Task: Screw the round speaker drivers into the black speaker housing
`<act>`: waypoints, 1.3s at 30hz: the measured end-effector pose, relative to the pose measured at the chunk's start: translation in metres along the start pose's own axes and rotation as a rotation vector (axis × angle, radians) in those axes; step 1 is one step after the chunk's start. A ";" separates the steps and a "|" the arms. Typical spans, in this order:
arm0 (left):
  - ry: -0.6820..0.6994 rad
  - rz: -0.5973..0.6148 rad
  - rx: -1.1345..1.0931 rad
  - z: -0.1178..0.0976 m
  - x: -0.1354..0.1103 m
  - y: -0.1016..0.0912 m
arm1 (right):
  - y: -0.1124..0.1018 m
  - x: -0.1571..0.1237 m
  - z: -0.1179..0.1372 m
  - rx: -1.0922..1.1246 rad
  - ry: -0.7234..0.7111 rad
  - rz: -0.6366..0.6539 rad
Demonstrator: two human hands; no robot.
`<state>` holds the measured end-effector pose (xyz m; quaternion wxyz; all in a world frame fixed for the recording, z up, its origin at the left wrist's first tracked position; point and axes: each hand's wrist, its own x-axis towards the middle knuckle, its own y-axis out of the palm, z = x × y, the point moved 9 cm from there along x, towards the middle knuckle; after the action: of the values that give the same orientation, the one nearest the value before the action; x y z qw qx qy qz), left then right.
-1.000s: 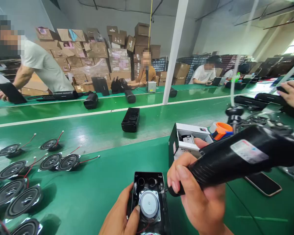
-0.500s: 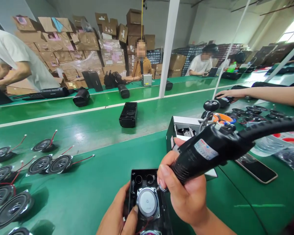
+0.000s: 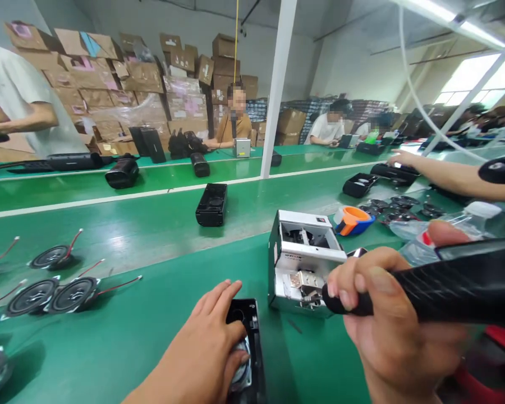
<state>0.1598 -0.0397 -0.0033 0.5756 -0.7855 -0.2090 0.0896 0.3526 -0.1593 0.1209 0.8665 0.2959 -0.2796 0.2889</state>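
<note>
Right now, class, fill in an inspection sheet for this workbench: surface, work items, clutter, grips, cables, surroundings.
Surface: green bench, with a green conveyor belt behind it.
Work items: open black speaker housing with a driver inside; black electric screwdriver; white screw feeder box.
Clutter: loose speaker drivers; orange tape dispenser; plastic bottle.
Grips: left hand rests flat on the housing; right hand shut round the screwdriver, its tip at the feeder box.
Cables: red leads on the drivers; white hose overhead.
Surroundings: stacked cardboard boxes; a black speaker on the belt; other people seated; a co-worker's arm at right.
</note>
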 end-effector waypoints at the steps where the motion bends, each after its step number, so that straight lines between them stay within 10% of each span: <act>1: -0.024 0.054 -0.018 0.001 0.005 0.004 | -0.003 0.003 0.001 -0.031 -0.029 0.009; 9: -0.152 0.140 -0.216 0.004 0.021 -0.007 | -0.007 0.004 -0.024 -0.137 -0.083 0.132; 17: -0.114 0.030 -0.436 -0.006 0.041 -0.038 | -0.019 -0.005 -0.043 -0.024 0.223 0.123; 23: 0.070 -0.275 -0.359 -0.035 0.093 -0.080 | -0.022 0.009 -0.016 -0.019 -0.023 0.041; 31: 0.157 -0.334 -0.185 -0.068 0.168 -0.066 | -0.011 0.001 -0.045 -0.103 0.100 0.143; 39: 0.094 -0.356 -0.212 -0.036 0.075 -0.054 | -0.013 -0.034 -0.029 0.039 0.333 0.130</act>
<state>0.2281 -0.0249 0.0664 0.5058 -0.7955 -0.3257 -0.0730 0.3475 -0.1598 0.0747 0.8743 0.2422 -0.1452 0.3949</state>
